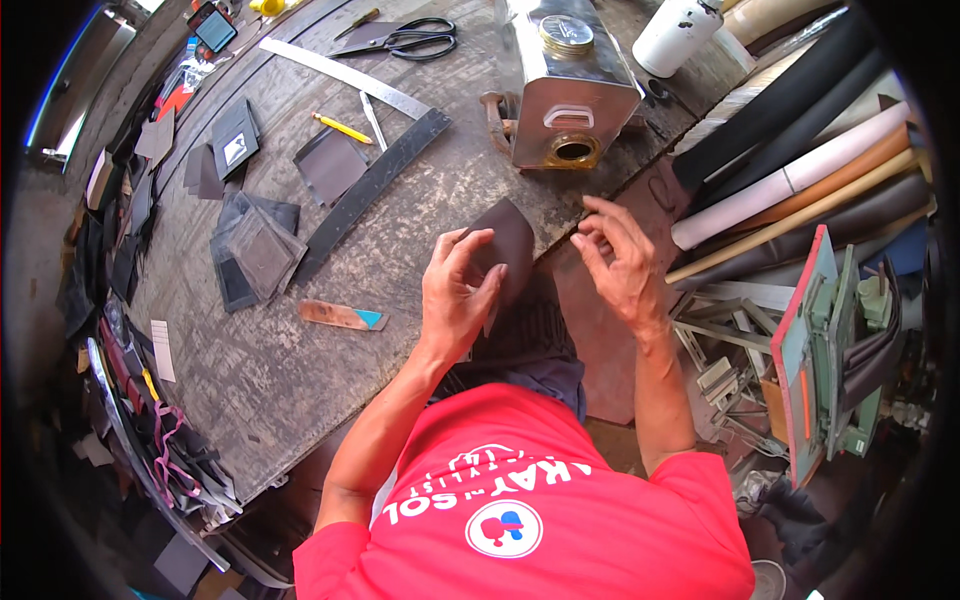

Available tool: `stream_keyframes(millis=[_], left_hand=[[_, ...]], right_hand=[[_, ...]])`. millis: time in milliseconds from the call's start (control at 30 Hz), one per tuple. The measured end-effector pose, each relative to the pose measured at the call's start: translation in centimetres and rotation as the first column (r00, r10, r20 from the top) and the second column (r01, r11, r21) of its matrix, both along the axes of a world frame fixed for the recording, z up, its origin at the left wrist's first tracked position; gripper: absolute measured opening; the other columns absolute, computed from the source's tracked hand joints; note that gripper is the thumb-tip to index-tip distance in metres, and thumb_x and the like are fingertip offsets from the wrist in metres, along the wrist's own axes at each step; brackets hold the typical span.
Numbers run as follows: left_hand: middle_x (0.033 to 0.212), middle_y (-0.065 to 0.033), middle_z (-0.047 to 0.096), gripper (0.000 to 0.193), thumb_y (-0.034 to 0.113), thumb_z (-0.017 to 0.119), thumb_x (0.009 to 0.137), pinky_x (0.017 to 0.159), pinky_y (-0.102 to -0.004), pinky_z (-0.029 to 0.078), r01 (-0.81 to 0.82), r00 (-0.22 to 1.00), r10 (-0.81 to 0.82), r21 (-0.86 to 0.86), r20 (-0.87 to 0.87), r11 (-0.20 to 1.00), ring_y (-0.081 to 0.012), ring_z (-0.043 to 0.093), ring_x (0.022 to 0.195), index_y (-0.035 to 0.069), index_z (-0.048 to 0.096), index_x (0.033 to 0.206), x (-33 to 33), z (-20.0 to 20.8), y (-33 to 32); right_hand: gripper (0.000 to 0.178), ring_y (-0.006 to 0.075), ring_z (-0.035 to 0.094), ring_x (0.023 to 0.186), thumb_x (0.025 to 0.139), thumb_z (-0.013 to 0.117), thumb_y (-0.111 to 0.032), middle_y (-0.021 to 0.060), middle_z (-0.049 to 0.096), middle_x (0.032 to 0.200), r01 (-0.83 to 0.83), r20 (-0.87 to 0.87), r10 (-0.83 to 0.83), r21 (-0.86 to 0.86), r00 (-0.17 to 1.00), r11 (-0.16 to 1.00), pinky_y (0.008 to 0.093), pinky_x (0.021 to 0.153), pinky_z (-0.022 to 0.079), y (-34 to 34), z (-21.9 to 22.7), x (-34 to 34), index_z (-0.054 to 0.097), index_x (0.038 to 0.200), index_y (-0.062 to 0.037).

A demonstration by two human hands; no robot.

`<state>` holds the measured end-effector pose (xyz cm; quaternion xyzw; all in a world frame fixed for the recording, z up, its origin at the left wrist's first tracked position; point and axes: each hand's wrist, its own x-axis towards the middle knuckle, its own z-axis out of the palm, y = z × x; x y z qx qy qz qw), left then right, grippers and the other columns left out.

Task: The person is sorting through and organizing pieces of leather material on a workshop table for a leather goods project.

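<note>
My left hand [458, 292] is at the near edge of the workbench, its fingers curled round a dark brown piece that looks like leather [512, 232]. The piece is bent and stands up beyond the thumb; its lower part is partly hidden by the hand. To its right, past the bench edge, my right hand [620, 265] is raised with loosely bent fingers apart and nothing visible in them. Left of my left hand lies a flat wooden-looking strip with a blue-green tip [342, 315].
A metal can [575, 95] with a brass-rimmed opening stands at the bench's far right, beside a white bottle [677, 38]. Scissors [405, 40], a metal ruler [340, 75], a yellow pencil [342, 128] and dark cut pieces [265, 255] lie on the worn bench [240, 370]. Material rolls [800, 190] fill the right.
</note>
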<state>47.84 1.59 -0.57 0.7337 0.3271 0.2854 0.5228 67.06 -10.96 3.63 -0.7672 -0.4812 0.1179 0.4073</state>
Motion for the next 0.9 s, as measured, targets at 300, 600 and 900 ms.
stream_keyframes(millis=[300, 600, 900], left_hand=[[0.116, -0.0091, 0.059, 0.045, -0.002, 0.074, 0.079, 0.062, -0.0274, 0.051, -0.023, 0.989, 0.043, 0.136, -0.144, 0.990, -0.0118, 0.060, 0.068, 0.001, 0.064, 0.122, 0.1, -0.5, 0.2], [0.114, -0.0081, 0.059, 0.045, -0.002, 0.073, 0.078, 0.063, -0.0273, 0.051, -0.029, 0.984, 0.047, 0.110, -0.173, 0.994, -0.0116, 0.059, 0.069, 0.001, 0.064, 0.122, -0.8, -0.1, 0.2], [0.115, -0.0089, 0.058, 0.045, -0.002, 0.074, 0.078, 0.063, -0.0281, 0.051, -0.041, 0.982, 0.063, 0.127, -0.177, 0.991, -0.0133, 0.060, 0.069, 0.000, 0.064, 0.122, -0.7, -0.3, 0.0]], right_hand=[[0.034, 0.0288, 0.063, 0.110, 0.090, 0.067, -0.001, 0.0184, 0.046, 0.148, 0.100, 0.164, -0.114, 0.093, 0.980, 0.991, 0.0369, 0.091, 0.056, -3.1, -6.0, -6.2, 0.063, 0.124, -0.0034], [0.042, 0.0334, 0.058, 0.117, 0.088, 0.067, 0.000, 0.0207, 0.042, 0.151, 0.041, 0.264, -0.060, 0.077, 0.963, 0.996, 0.0383, 0.090, 0.056, -2.6, -7.0, -7.5, 0.061, 0.129, -0.0068], [0.047, 0.0389, 0.053, 0.127, 0.088, 0.065, -0.002, 0.0223, 0.039, 0.154, 0.073, 0.442, -0.057, -0.019, 0.895, 0.997, 0.0464, 0.101, 0.049, -2.0, -6.8, -8.1, 0.059, 0.134, -0.0090]])
